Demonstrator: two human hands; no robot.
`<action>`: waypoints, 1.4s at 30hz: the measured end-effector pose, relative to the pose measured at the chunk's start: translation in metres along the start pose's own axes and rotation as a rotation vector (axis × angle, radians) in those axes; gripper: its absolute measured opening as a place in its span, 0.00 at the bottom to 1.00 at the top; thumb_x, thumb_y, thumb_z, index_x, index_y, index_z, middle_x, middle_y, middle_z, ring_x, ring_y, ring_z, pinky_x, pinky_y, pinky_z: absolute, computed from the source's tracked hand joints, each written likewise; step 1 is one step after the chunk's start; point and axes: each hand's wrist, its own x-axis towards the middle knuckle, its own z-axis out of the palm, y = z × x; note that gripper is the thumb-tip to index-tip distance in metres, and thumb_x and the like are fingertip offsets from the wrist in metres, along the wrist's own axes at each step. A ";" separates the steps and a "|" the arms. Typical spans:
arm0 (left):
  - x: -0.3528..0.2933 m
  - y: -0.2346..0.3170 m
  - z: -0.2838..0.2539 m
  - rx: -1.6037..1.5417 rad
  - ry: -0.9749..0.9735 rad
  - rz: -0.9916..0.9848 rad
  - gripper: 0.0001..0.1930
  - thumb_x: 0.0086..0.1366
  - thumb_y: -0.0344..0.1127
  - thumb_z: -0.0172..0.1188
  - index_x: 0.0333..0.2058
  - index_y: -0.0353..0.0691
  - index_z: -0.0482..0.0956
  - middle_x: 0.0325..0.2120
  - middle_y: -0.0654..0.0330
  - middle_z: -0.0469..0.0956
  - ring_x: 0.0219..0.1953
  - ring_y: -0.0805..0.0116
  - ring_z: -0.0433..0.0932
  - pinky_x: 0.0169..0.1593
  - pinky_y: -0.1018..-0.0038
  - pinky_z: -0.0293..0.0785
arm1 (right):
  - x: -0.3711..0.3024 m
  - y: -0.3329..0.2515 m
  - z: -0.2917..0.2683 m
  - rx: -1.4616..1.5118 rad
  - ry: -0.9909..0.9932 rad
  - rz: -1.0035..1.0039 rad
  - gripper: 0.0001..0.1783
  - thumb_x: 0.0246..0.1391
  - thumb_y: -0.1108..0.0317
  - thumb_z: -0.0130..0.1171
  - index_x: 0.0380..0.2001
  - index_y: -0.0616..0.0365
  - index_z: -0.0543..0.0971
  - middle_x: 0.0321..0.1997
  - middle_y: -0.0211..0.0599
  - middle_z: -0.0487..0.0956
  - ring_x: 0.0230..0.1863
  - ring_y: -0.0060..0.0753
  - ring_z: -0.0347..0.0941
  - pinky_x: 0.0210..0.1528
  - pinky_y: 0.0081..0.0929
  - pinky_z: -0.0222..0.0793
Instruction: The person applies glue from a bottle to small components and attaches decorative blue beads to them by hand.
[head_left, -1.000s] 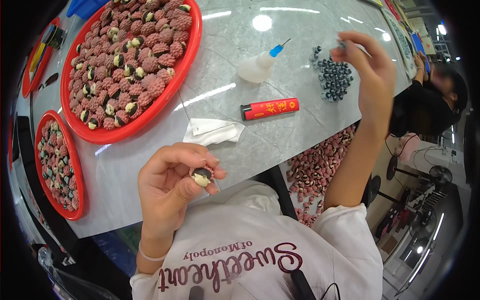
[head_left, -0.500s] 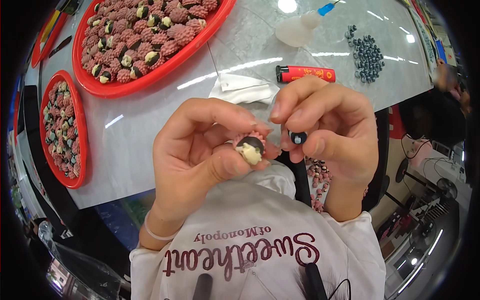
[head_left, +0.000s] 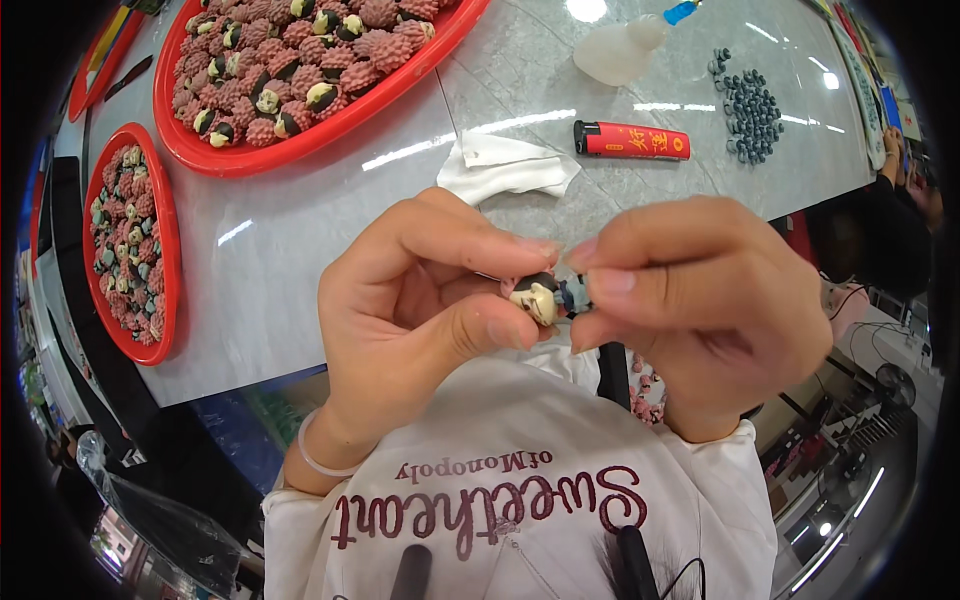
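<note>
In front of my chest, my left hand point(head_left: 400, 290) pinches a tiny figurine head point(head_left: 538, 302) between thumb and fingers. The head has a cream face, dark hair and a pink part mostly covered by my fingers. From the other side, my right hand point(head_left: 710, 300) grips a small dark blue-grey figurine body point(head_left: 573, 297) with thumb and fingertips. The body meets the underside of the head; whether the two are joined I cannot tell. Beyond my hands, several similar small dark bodies point(head_left: 752, 115) stand grouped on the grey table.
A large red tray point(head_left: 240, 165) of pink heads fills the far left, with a smaller red tray point(head_left: 170, 235) nearer. A white cloth point(head_left: 505, 175), a red lighter point(head_left: 640, 142) and a blue-tipped squeeze bottle point(head_left: 615, 55) lie beyond my hands. Pink pieces point(head_left: 648, 395) show below my right wrist.
My right hand has turned over and brought the body against the head. My left hand has tilted the head so its underside faces right.
</note>
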 end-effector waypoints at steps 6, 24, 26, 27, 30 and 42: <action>0.006 -0.005 -0.012 0.080 -0.058 0.123 0.14 0.48 0.30 0.63 0.33 0.31 0.72 0.28 0.58 0.69 0.29 0.77 0.70 0.33 0.85 0.67 | 0.001 0.010 0.005 -0.150 0.044 -0.182 0.10 0.30 0.87 0.61 0.21 0.69 0.73 0.25 0.51 0.74 0.21 0.27 0.71 0.17 0.14 0.70; -0.025 0.121 -0.135 1.973 0.443 0.213 0.14 0.53 0.30 0.54 0.41 0.42 0.73 0.39 0.56 0.71 0.41 0.61 0.70 0.45 0.72 0.65 | -0.009 0.015 -0.006 -0.140 0.252 0.082 0.20 0.48 0.54 0.55 0.28 0.64 0.74 0.28 0.39 0.67 0.28 0.28 0.62 0.31 0.20 0.58; -0.027 0.125 -0.136 1.904 0.527 0.140 0.15 0.54 0.36 0.55 0.41 0.46 0.73 0.41 0.56 0.70 0.44 0.58 0.68 0.47 0.69 0.64 | -0.009 0.016 -0.008 -0.130 0.256 0.107 0.19 0.48 0.54 0.55 0.28 0.64 0.74 0.28 0.38 0.67 0.28 0.27 0.62 0.30 0.19 0.57; -0.025 0.129 -0.134 1.912 0.547 0.027 0.15 0.54 0.38 0.54 0.42 0.46 0.73 0.41 0.56 0.70 0.45 0.58 0.68 0.47 0.69 0.64 | -0.010 0.016 -0.009 -0.106 0.282 0.132 0.18 0.48 0.56 0.55 0.28 0.64 0.74 0.28 0.38 0.67 0.27 0.25 0.61 0.29 0.18 0.56; -0.013 0.149 -0.119 1.862 0.551 -0.203 0.17 0.55 0.43 0.53 0.43 0.45 0.72 0.40 0.55 0.71 0.44 0.59 0.69 0.46 0.69 0.64 | -0.012 0.018 -0.014 -0.094 0.341 0.130 0.14 0.50 0.61 0.53 0.29 0.64 0.73 0.27 0.35 0.65 0.25 0.21 0.57 0.26 0.15 0.51; 0.193 0.119 -0.071 1.732 -0.027 0.386 0.15 0.51 0.32 0.56 0.38 0.33 0.68 0.31 0.47 0.72 0.37 0.52 0.71 0.41 0.66 0.66 | -0.020 0.012 -0.031 -0.029 0.393 0.222 0.05 0.47 0.74 0.54 0.28 0.66 0.74 0.25 0.34 0.69 0.24 0.18 0.62 0.25 0.12 0.54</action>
